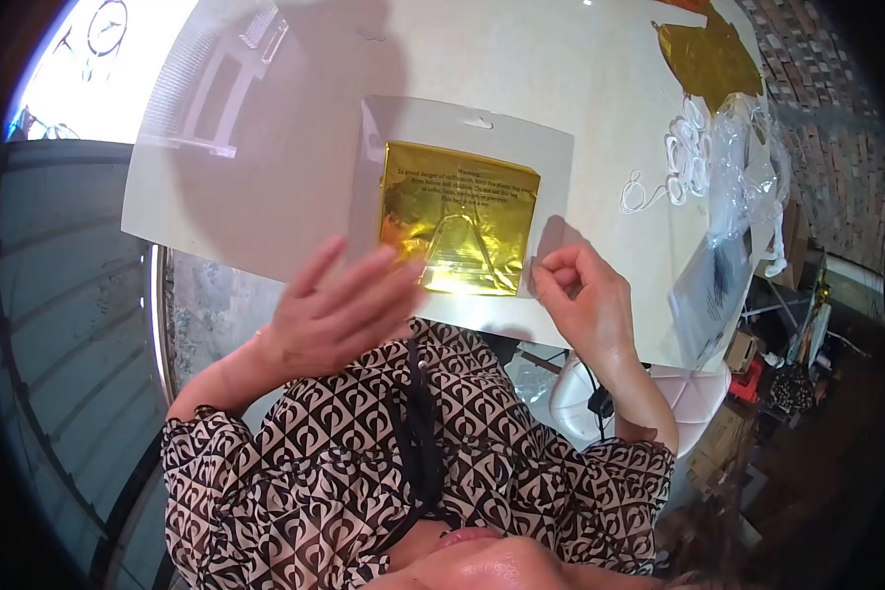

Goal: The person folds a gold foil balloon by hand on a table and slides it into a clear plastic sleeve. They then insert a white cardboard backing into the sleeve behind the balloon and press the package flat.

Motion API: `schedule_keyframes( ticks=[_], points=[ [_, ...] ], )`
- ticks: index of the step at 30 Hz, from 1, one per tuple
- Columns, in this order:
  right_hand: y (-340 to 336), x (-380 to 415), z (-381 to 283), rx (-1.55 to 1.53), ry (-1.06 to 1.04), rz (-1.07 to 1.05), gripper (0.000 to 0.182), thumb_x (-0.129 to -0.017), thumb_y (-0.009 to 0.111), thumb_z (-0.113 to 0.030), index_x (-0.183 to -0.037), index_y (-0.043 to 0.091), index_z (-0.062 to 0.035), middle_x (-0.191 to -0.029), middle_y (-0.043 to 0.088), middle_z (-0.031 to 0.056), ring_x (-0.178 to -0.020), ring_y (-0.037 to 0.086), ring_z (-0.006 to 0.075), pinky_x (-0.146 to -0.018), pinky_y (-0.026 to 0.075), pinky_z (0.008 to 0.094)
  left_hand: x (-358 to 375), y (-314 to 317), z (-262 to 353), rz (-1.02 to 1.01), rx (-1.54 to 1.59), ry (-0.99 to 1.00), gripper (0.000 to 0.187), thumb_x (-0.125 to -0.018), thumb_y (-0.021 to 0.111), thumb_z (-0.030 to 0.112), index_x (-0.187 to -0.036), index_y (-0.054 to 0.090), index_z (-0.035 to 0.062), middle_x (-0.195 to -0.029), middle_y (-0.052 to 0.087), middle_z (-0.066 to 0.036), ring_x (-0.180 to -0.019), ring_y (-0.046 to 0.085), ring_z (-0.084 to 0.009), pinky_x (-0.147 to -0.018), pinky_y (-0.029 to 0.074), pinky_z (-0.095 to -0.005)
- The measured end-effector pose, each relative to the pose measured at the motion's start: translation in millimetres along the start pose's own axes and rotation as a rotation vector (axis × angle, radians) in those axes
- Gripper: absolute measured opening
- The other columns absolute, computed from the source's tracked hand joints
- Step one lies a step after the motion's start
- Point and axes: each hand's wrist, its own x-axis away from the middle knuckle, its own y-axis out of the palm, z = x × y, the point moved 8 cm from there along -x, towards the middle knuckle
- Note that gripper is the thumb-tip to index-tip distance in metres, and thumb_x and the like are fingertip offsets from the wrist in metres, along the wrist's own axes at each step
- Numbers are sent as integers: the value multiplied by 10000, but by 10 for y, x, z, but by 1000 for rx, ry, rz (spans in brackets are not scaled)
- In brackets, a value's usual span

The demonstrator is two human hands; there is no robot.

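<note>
A folded gold foil item [462, 221] lies inside a clear plastic bag [551, 162] with a hang hole at its top edge and printed warning text. My left hand [349, 305] is over the lower left corner of the bag, slightly blurred, fingers stretched out and apart from any grip. At the bag's lower right edge, my right hand [582, 290] has thumb and forefinger pressed together; whatever may be between them is too small to make out.
Gold foil [713, 59] lies at the table's back right. Coiled white cords [674, 162] and crumpled clear plastic bags [742, 162] sit nearer on the right. A printed plastic packet [710, 295] rests at the table's right edge [649, 359].
</note>
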Motion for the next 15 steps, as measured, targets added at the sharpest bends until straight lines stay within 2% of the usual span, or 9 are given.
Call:
schedule_keyframes(
  ticks=[2,3,5,7,8,10,11,13,15],
  points=[
    [-27,16,-13,1,43,-3,184,-898,740,-136,-990,654,-2,-781,693,84,-656,655,127,-617,528,278,-8,179,17,-86,7,4,417,-955,620,288,-1341,614,131,-1437,579,-48,-1374,507,-229,-1178,346,-468],
    [-46,31,-13,34,72,12,223,-883,758,-147,-1015,643,-8,-835,698,98,-707,665,153,-649,536,303,-12,275,9,-172,12,9,416,-975,580,266,-1368,590,132,-1444,575,-36,-1379,503,-224,-1177,346,-464],
    [-41,59,86,65,101,36,267,-868,776,-158,-1040,631,-15,-888,704,113,-757,676,178,-680,544,328,48,282,-2,-199,-43,72,421,-984,537,219,-1395,565,134,-1464,557,-35,-1386,497,-215,-1186,339,-452],
    [-191,296,-213,530,-565,552,371,-821,823,-254,-1046,625,-34,-1105,679,145,-989,658,270,-849,530,435,101,240,-25,-123,12,30,384,-981,527,175,-1356,603,138,-1442,580,-34,-1373,513,-206,-1176,359,-442],
    [-141,351,-215,533,-566,561,371,-821,823,-254,-1046,625,-34,-1105,679,145,-989,658,270,-849,530,435,122,243,-26,-117,8,37,384,-981,527,175,-1356,603,138,-1442,580,-34,-1373,513,-206,-1176,359,-442],
    [436,547,-408,525,-808,121,623,-791,795,-393,-1288,619,-61,-1441,541,163,-1369,471,348,-1123,372,534,176,199,18,-59,4,83,343,-972,546,181,-1295,652,143,-1381,631,-33,-1324,564,-211,-1147,405,-440],
    [565,675,-473,480,-928,102,647,-829,737,-306,-1405,563,-68,-1507,502,152,-1411,455,308,-1169,350,498,172,162,22,-54,8,100,343,-972,546,181,-1295,652,143,-1381,631,-33,-1324,564,-211,-1147,405,-440],
    [680,600,-465,610,-925,33,563,-880,654,-178,-1422,551,-67,-1522,497,133,-1393,490,283,-1185,352,459,133,60,91,-45,152,208,295,-968,576,203,-1234,689,149,-1316,674,-29,-1267,614,-217,-1113,447,-431],
    [593,585,-438,590,-935,40,531,-898,608,-116,-1424,552,-70,-1519,503,128,-1381,503,288,-1182,363,444,105,38,122,-10,116,271,291,-967,595,225,-1232,690,151,-1308,682,-32,-1245,632,-219,-1105,459,-425]
  ],
)
